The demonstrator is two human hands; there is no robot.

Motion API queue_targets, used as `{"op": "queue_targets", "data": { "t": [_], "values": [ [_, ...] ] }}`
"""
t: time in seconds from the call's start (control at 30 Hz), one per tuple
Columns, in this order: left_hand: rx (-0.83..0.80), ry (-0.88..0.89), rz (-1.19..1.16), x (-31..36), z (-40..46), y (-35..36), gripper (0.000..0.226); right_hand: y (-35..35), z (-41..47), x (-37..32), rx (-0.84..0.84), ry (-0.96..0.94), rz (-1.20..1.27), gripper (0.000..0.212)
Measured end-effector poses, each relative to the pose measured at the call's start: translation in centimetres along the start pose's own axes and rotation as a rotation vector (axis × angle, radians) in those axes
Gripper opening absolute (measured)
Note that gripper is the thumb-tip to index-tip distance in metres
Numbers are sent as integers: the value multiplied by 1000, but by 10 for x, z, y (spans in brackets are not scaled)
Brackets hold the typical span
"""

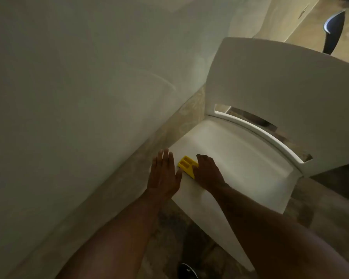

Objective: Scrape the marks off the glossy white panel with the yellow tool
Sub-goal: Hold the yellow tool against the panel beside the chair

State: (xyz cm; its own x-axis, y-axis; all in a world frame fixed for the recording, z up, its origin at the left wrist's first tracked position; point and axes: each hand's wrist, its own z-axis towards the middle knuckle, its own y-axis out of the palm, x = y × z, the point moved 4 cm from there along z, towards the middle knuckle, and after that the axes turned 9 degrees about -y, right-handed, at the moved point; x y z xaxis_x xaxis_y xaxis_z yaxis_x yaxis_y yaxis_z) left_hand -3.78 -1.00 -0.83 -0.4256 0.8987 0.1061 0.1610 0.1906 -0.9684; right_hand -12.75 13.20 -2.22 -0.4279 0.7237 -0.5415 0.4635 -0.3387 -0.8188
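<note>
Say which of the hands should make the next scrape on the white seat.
Right. The right hand already rests on the yellow tool, pressing it against the glossy white panel. The left hand lies flat and open at the panel's edge, better used for bracing.

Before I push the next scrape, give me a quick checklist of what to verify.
1. Right hand has a grip on the yellow tool: ok.
2. Tool lies against the glossy white panel, near its left corner: ok.
3. Left hand rests flat at the panel's left edge, fingers spread, steadying it: ok.
4. Left hand sits close beside the tool; out of the stroke's way: cannot tell.
5. Marks left to scrape: cannot tell, the light is dim.
6. Scraping edge condition: cannot tell, hidden under the hand.
</note>
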Motion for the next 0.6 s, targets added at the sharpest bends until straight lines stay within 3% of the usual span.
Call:
{"op": "queue_targets", "data": {
  "t": [0.27,0.6],
  "values": [
    [8,8,-7,-5,-7,19,78,22,-1,8,-171,44,-25,70],
    [111,-31,-91,-22,-26,-11,76,24,-8,-21,-24,-34,-29,68]
  ]
}}
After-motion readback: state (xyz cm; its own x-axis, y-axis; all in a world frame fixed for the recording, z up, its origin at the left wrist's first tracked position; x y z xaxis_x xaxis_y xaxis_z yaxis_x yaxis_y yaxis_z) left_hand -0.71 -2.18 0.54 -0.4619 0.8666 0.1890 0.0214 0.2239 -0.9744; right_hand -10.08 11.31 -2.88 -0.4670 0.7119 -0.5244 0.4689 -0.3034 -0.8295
